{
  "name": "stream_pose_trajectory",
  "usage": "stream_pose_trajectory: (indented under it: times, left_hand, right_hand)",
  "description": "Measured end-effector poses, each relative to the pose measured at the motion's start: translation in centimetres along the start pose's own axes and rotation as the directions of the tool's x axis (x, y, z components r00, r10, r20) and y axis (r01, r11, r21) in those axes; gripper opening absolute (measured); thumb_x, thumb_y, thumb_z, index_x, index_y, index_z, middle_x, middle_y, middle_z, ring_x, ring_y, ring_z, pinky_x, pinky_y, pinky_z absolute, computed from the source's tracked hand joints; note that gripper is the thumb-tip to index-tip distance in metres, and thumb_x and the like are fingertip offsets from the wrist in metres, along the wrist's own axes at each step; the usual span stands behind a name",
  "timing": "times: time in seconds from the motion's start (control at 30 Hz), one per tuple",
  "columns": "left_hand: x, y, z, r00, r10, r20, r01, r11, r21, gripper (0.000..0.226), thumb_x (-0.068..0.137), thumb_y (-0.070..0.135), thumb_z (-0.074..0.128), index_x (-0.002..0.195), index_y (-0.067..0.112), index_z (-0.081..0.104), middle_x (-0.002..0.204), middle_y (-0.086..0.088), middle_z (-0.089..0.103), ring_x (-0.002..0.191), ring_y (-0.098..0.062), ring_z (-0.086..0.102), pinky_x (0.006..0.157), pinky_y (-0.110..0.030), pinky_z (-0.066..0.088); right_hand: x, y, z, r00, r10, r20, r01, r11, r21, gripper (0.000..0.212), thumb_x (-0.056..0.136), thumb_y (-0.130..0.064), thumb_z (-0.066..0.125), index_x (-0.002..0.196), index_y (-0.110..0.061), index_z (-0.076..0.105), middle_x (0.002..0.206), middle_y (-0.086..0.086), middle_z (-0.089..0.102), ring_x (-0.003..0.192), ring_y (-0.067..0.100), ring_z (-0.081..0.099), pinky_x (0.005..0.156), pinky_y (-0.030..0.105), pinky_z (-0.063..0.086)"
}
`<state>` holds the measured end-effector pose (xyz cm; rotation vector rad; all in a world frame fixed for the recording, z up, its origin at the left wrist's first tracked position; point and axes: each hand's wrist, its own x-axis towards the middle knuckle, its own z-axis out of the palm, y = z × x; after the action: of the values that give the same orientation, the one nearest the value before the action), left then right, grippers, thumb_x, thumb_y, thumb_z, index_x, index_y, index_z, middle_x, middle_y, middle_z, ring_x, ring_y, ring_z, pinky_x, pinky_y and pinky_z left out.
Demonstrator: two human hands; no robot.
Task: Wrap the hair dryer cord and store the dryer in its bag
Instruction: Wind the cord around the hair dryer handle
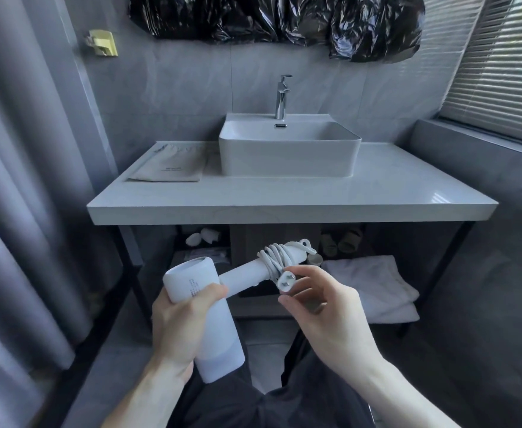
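White hair dryer (204, 313) held in the air below the front edge of the countertop (290, 208), not resting on anything. Left hand (181, 319) grasps the barrel, fingers curled round it. Cord (273, 257) lies in several turns round the far end of the handle — wrapping looks nearly done. Right hand (318, 299) pinches the plug (285, 282) between thumb and fingertips, just beside the coils; the loose end is not yet tucked or secured, as far as I can tell. Beige cloth bag (170, 165) lies flat near the back left corner of the countertop, left of the basin (289, 149), well apart from the dryer. Left to do, by my reading: fix the plug end, fetch the bag, slide the dryer in — storage untouched so far.
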<state>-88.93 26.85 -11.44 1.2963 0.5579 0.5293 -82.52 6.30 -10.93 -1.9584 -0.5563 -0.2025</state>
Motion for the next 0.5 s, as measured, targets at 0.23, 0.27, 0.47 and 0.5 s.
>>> stream_pose_trajectory:
  times: [0.23,0.27,0.47,0.5]
  left_hand:
    - [0.0,-0.1,0.6,0.994,-0.076,0.077,0.072,0.996,0.055,0.042,0.055,0.025,0.086,0.094,0.012,0.076,0.072,0.0,0.072,0.069,-0.023,0.068,0.063,-0.04,0.054]
    - [0.0,0.1,0.7,0.992,-0.082,0.1,0.076,0.995,0.065,0.042,0.055,0.025,0.085,0.093,0.01,0.076,0.072,-0.001,0.072,0.068,-0.024,0.068,0.063,-0.04,0.054]
    - [1.8,2.9,1.1,0.953,-0.091,0.289,0.02,0.971,0.24,0.044,0.056,0.027,0.088,0.097,0.016,0.076,0.076,0.001,0.074,0.069,-0.015,0.069,0.064,-0.033,0.054]
    - [2.4,3.5,1.2,0.939,-0.099,0.328,0.006,0.962,0.272,0.044,0.058,0.026,0.089,0.098,0.015,0.076,0.077,0.002,0.073,0.069,-0.014,0.068,0.064,-0.032,0.053]
  right_hand:
    - [2.5,1.9,-0.7,0.888,-0.438,0.136,0.45,0.775,-0.443,0.04,0.09,-0.041,0.078,0.129,-0.037,0.072,0.132,-0.013,0.057,0.126,0.013,0.054,0.112,0.035,0.037]
    - [2.8,1.9,-0.7,0.877,-0.432,0.208,0.478,0.756,-0.447,0.047,0.093,-0.045,0.073,0.138,-0.036,0.066,0.141,-0.013,0.056,0.137,0.012,0.051,0.121,0.038,0.031]
    - [6.1,-0.3,-2.0,0.845,-0.095,0.526,0.415,0.737,-0.534,0.077,0.085,-0.073,0.058,0.154,-0.044,0.042,0.132,-0.028,0.063,0.105,-0.007,0.048,0.099,0.02,0.042]
    - [6.6,-0.6,-2.1,0.841,-0.057,0.539,0.392,0.751,-0.532,0.072,0.081,-0.071,0.06,0.148,-0.046,0.048,0.121,-0.027,0.067,0.095,-0.007,0.048,0.093,0.019,0.045]
